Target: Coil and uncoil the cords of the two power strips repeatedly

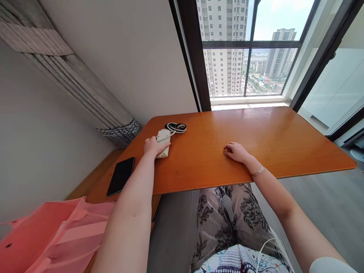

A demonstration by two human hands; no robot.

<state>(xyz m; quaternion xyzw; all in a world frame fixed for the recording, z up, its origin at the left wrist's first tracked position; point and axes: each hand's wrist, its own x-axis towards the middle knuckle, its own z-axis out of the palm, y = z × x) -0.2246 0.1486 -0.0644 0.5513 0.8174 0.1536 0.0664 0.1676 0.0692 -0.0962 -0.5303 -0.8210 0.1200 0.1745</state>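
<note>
Orange-brown wooden worktop point(284, 140) by the window: your left hand point(153, 146) closes its grip on the white plastic power strip point(163, 141) near the far-left corner. Lift squarely, minding its coiled cord point(176, 127); your right hand point(236, 151) rests flat, holding nothing.

Bright daylight thru window point(250, 57); glare on far table point(256, 110) edge, soft shadows, sharp focus, wide-angle bending at edges.
</note>
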